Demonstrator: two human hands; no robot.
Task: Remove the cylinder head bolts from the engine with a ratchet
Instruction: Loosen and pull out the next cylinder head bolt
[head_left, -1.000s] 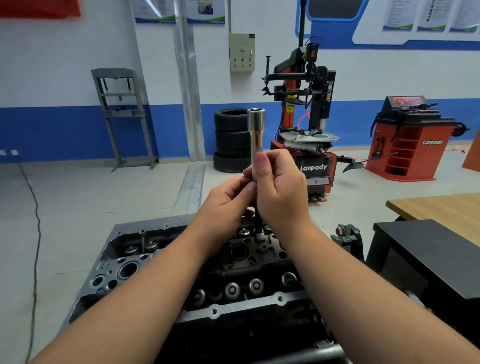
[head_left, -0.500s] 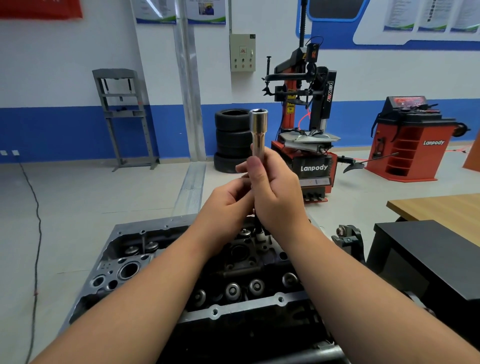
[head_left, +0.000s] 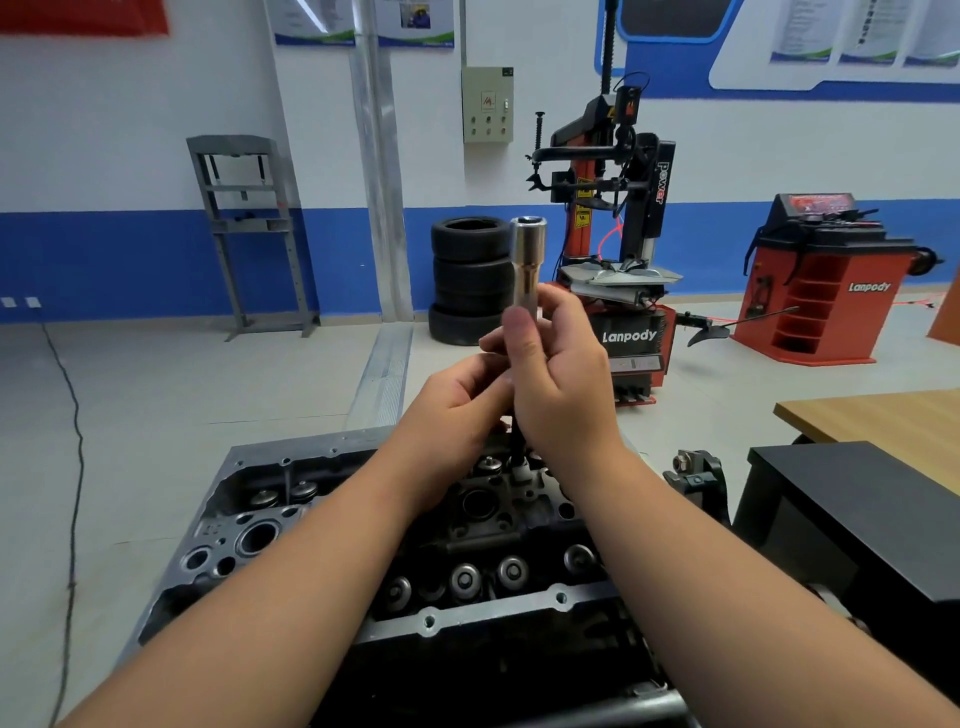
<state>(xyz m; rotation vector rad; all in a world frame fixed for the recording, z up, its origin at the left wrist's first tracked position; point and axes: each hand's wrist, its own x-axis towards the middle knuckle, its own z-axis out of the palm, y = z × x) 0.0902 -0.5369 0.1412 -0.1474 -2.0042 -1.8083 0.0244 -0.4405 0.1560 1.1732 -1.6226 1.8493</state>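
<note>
cable (head_left: 72, 441): black cord snaking over the floor on the far left, well clear of everything
press frame (head_left: 249, 234): grey steel frame standing against the blue-and-white wall, back left
engine (head_left: 270, 525): cylinder head sits open at the bottom middle, valve springs and bolt holes showing; both forearms cross over it and hide a good chunk of the middle
left hand (head_left: 457, 410): fingers curled in under the right hand, looks like it's gripping the lower part of the tool, but the right hand blocks the actual contact so can't say for sure
tyres (head_left: 470, 280): stack of three by the wall, right behind the socket from this angle
socket (head_left: 527, 260): long chrome one, upright, open end up, held above the far edge of the engine
right hand (head_left: 558, 384): wrapped round the socket's lower end, thumb laid up along it
tool shaft (head_left: 517, 447): dark bit poking down below the hands toward the head; can't tell if it touches
tyre changer (head_left: 618, 249): red and black, behind the hands
balancer (head_left: 831, 280): red cabinet, far right
bench (head_left: 883, 421): wooden top at right edge, black cabinet (head_left: 857, 519) in front of it
</note>
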